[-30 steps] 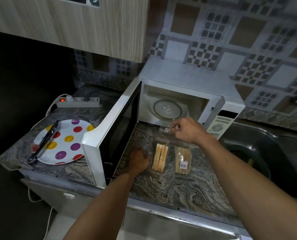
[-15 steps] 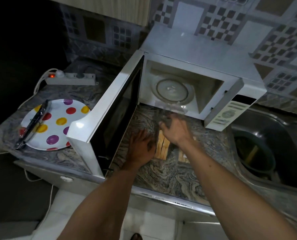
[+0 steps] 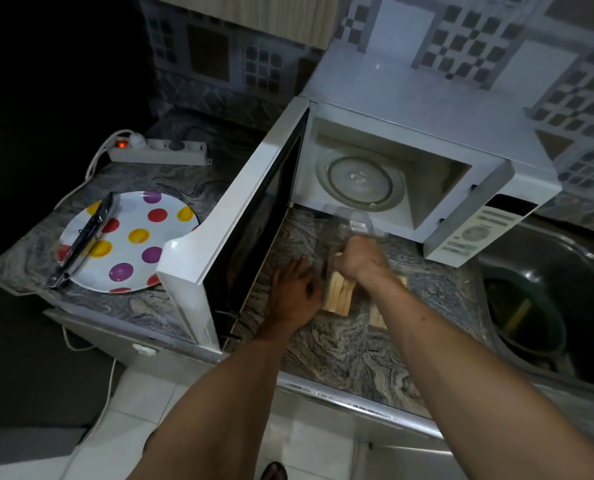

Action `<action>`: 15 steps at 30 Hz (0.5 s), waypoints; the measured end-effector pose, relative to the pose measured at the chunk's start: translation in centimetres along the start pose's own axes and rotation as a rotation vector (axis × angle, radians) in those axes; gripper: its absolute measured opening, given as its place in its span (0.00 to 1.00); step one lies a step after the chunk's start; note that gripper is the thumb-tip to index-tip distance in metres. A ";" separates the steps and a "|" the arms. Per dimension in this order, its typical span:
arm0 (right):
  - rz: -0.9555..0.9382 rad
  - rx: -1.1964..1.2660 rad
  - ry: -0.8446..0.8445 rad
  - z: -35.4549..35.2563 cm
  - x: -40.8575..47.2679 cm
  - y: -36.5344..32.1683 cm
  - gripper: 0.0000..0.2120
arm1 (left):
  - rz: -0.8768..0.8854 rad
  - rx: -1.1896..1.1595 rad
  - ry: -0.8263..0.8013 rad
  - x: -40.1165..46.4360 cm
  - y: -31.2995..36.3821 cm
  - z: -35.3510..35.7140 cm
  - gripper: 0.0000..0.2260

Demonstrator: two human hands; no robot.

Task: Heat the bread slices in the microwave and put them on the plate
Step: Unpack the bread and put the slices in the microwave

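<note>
A white microwave (image 3: 427, 109) stands on the counter with its door (image 3: 240, 216) swung open to the left. Its glass turntable (image 3: 359, 180) holds nothing. In front of it lie two clear-wrapped packs of bread slices. My left hand (image 3: 295, 292) holds the left side of the nearer bread pack (image 3: 338, 297). My right hand (image 3: 361, 258) grips this pack's clear wrapper at its top end. My right forearm hides most of the second bread pack (image 3: 378, 315). A white plate (image 3: 132, 258) with coloured dots sits left of the door.
Metal tongs (image 3: 87, 237) lie across the plate. A power strip (image 3: 158, 152) with a lit red switch sits at the back left, its cable trailing off the edge. To the right is a steel sink (image 3: 572, 251) with a dark green vessel (image 3: 530, 320) in it.
My right hand came down from the wrapper's far end onto the left pack. My left hand slid right, up against that pack. The view moved closer and tilted down.
</note>
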State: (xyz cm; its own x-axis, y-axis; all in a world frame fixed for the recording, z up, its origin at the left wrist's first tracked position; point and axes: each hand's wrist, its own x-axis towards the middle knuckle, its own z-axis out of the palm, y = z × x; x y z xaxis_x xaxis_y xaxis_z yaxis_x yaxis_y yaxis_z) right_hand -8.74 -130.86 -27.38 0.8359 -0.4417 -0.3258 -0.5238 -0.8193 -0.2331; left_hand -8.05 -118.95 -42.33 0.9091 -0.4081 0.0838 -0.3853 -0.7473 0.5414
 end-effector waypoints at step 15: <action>0.051 0.097 -0.268 -10.4 -4.1 6.2 0.19 | -0.193 -0.009 -0.323 1.0 1.9 -2.6 0.37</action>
State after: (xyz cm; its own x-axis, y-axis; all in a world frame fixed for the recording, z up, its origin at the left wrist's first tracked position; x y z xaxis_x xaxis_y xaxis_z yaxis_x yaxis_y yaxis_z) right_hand -13.67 -137.98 -17.94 0.7414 -0.3588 -0.5671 -0.5883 -0.7541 -0.2920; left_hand -7.46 -119.39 -39.03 0.8678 -0.4050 -0.2879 -0.2087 -0.8228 0.5286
